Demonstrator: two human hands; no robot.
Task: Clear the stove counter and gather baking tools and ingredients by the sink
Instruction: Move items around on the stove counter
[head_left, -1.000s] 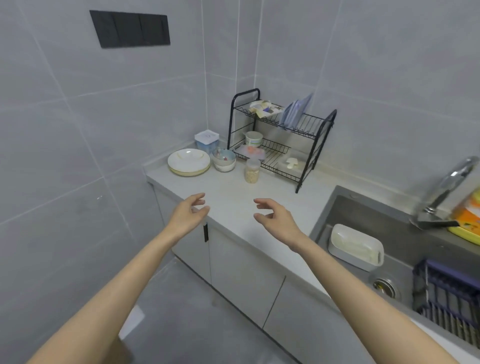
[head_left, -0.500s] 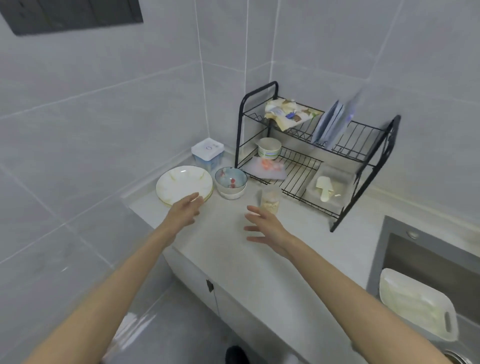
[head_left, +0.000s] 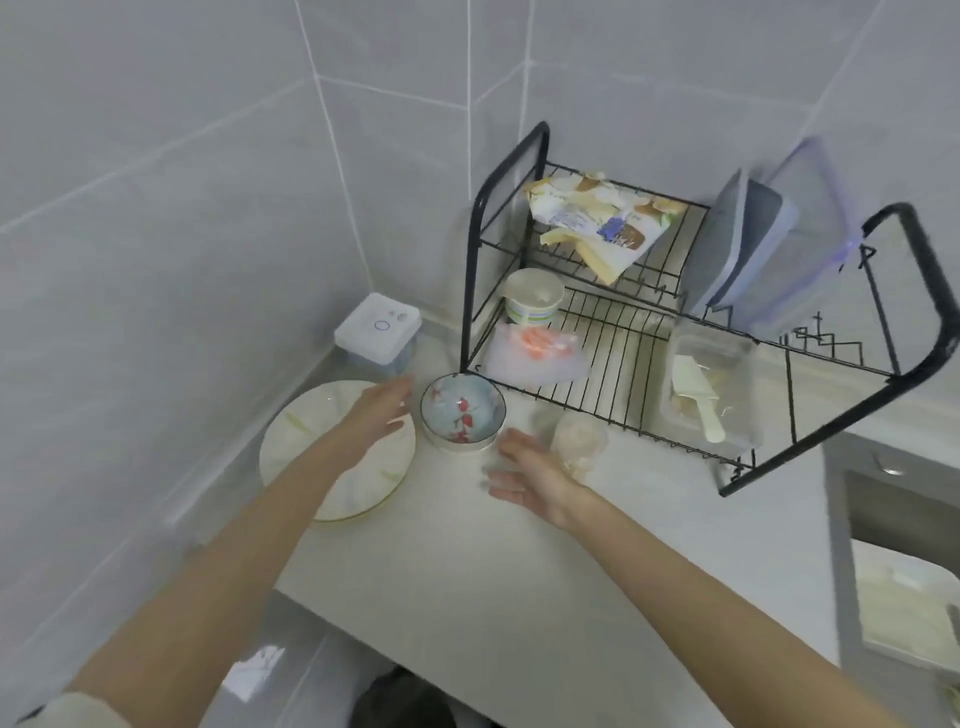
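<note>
Two bare forearms reach forward over the pale bench (head_left: 493, 597). The right hand (head_left: 524, 480) hovers low above it, its fingers (head_left: 511, 446) straight and loosely spread, holding nothing, just beside a small clear jar (head_left: 579, 441); blur hides whether they touch. The left hand (head_left: 374, 415) is above a white plate (head_left: 291, 441), fingers (head_left: 397, 391) stretched out and slightly apart, empty, their tips near the rim of a blue flowered bowl (head_left: 462, 410) that stands just right of the plate. Behind the plate, in the tiled corner, sits a white-lidded container (head_left: 377, 332). Behind the bowl and jar stands a black wire rack (head_left: 470, 249): its lower shelf carries a cup (head_left: 534, 296), a plastic bag (head_left: 530, 353) and a clear tub with a scoop (head_left: 711, 384); its upper shelf carries a printed packet (head_left: 592, 218) and upright lids (head_left: 769, 244).
</note>
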